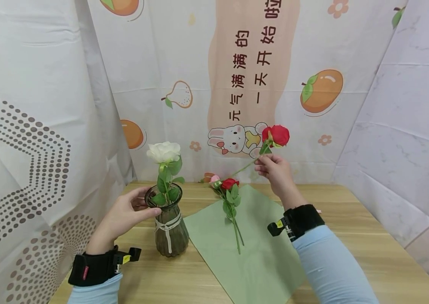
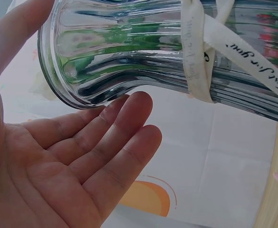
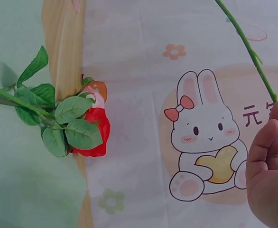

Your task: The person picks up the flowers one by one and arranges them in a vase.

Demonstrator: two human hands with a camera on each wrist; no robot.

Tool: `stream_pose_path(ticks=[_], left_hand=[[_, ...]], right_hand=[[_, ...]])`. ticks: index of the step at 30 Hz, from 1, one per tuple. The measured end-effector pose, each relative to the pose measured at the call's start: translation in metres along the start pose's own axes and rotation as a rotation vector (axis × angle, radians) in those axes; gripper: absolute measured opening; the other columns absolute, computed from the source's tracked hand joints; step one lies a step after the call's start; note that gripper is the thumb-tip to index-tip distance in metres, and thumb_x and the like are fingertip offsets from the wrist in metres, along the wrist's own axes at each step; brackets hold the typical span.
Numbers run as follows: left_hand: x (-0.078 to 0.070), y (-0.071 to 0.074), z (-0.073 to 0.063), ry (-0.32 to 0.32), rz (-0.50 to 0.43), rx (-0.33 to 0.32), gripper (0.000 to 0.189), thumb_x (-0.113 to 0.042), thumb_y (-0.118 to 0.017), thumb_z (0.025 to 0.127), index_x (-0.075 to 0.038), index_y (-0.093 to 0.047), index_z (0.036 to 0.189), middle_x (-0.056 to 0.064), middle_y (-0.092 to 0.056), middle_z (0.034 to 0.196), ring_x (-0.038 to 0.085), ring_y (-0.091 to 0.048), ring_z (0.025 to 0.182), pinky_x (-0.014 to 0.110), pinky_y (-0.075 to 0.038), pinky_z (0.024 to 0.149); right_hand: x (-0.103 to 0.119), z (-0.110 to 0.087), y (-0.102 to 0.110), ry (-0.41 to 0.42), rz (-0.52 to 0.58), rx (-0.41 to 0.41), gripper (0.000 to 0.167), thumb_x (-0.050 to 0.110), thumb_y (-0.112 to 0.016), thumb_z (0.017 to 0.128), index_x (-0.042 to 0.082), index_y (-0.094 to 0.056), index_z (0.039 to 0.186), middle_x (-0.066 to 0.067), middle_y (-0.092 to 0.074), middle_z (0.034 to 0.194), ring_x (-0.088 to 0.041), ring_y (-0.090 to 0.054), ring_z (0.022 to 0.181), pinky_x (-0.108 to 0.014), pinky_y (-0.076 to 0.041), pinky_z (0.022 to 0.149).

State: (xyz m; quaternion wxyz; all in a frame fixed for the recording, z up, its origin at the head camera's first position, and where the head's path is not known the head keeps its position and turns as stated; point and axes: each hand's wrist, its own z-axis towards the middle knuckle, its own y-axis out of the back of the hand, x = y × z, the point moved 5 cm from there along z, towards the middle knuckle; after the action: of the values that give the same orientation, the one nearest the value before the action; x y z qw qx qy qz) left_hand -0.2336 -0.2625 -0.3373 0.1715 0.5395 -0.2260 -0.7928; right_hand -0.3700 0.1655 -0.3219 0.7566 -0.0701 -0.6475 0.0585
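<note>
My left hand (image 1: pixel 132 211) holds the ribbed, smoky glass vase (image 1: pixel 171 234) at its neck, with the thumb in front and fingers behind the rim. In the left wrist view those fingers (image 2: pixel 129 156) look loosely bent beside the glass. A white rose (image 1: pixel 164 153) stands upright in the vase. To the right, my right hand (image 1: pixel 276 173) pinches a red rose (image 1: pixel 276 136) by its stem, just below the bloom. That stem (image 3: pixel 248 50) slants down to the left, above another red rose (image 1: pixel 230 184) and a pink bud (image 1: pixel 214 180).
Green wrapping paper (image 1: pixel 252 270) lies on the wooden table (image 1: pixel 358 245), under the stems of the lying flowers. A printed curtain (image 1: pixel 184 50) hangs behind the table, with further cloth at both sides. White ribbon (image 1: pixel 168 226) is tied round the vase.
</note>
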Motion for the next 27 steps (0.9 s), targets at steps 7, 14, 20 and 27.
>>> stream_pose_path(ticks=[7,14,20,27], left_hand=[[0.001,0.001,0.000,0.005,0.008,-0.006,0.074,-0.032,-0.084,0.086,0.000,-0.052,0.144,0.016,-0.066,0.125,0.026,-0.067,0.104,0.029,-0.056,0.081],[0.000,0.003,0.000,0.003,0.005,-0.005,0.075,-0.031,-0.084,0.087,0.001,-0.050,0.146,0.017,-0.065,0.127,0.027,-0.067,0.106,0.029,-0.055,0.081],[0.000,0.002,0.000,0.004,0.012,-0.003,0.075,-0.032,-0.084,0.087,0.000,-0.051,0.146,0.017,-0.065,0.127,0.027,-0.067,0.106,0.029,-0.055,0.082],[0.003,0.000,0.002,0.014,0.033,-0.002,0.075,-0.035,-0.084,0.086,0.000,-0.052,0.145,0.016,-0.066,0.125,0.026,-0.067,0.106,0.032,-0.056,0.082]], right_hand=[[0.011,-0.002,-0.010,0.017,0.009,0.034,0.030,0.028,-0.072,0.097,0.004,-0.067,0.114,-0.009,-0.070,0.098,-0.015,-0.068,0.077,-0.026,-0.057,0.076],[0.018,-0.001,-0.021,0.044,0.035,0.068,0.035,0.022,-0.069,0.100,-0.005,-0.062,0.120,-0.007,-0.070,0.093,-0.015,-0.068,0.075,-0.025,-0.057,0.072],[0.023,-0.004,-0.030,0.057,0.048,0.086,0.031,0.019,-0.067,0.101,-0.005,-0.062,0.120,-0.006,-0.070,0.092,-0.015,-0.067,0.074,-0.026,-0.057,0.072],[0.029,-0.011,-0.041,0.074,0.089,0.103,0.014,0.015,-0.065,0.102,0.003,-0.067,0.108,-0.006,-0.071,0.088,-0.015,-0.067,0.071,-0.025,-0.056,0.068]])
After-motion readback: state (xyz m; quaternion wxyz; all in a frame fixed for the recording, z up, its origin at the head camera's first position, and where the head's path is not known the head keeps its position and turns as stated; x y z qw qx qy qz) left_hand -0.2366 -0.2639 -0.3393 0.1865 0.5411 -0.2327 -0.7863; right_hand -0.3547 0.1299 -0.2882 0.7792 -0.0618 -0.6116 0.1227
